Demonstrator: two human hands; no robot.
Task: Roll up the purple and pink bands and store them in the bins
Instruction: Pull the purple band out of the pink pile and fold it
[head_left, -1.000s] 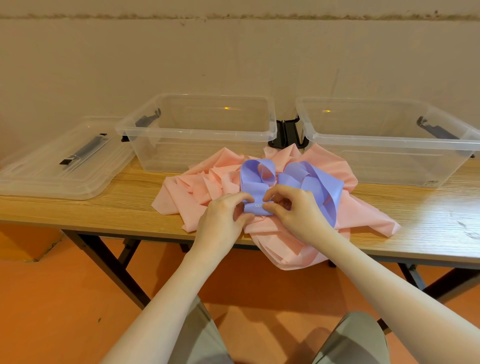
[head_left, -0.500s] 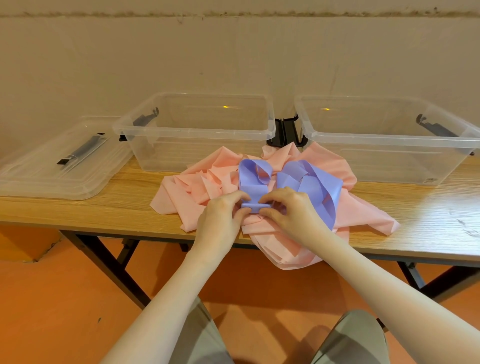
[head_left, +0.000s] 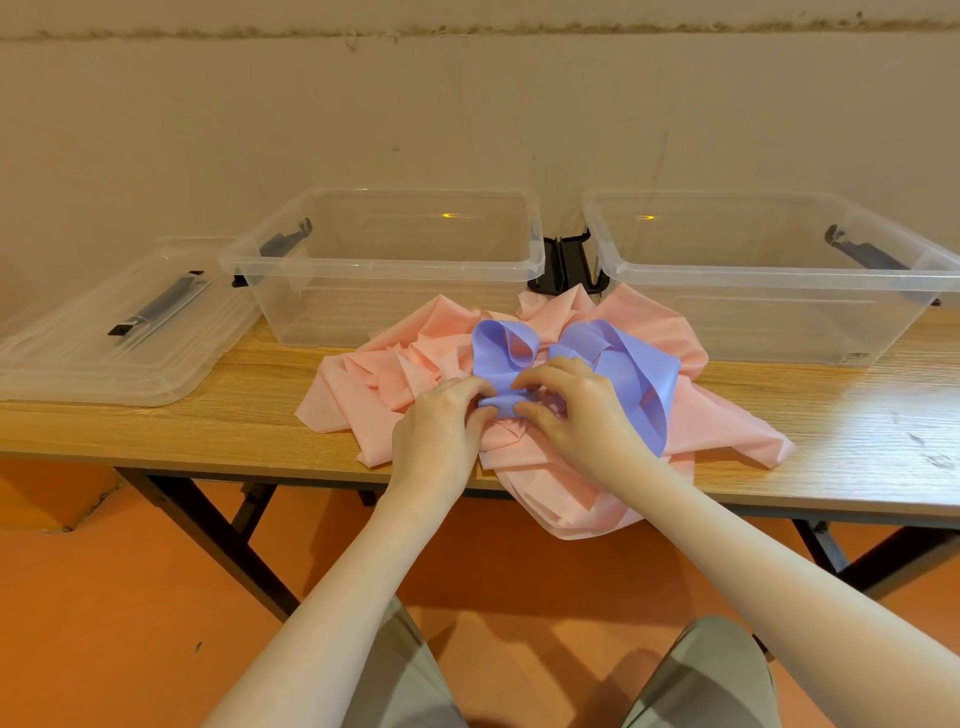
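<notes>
Both hands (head_left: 511, 410) palms-down, fingertips pinching purple band (head_left: 631, 371), atop pink band (head_left: 400, 376)

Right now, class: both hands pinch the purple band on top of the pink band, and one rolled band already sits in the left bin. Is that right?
Not quite. The head view shows the left bin holding no band. The rest stands: the left hand and the right hand pinch the purple band, which lies on the pink band.

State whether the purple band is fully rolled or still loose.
Mostly loose: the purple band loops openly over the pink band; only its near end curls between both hands.
</notes>
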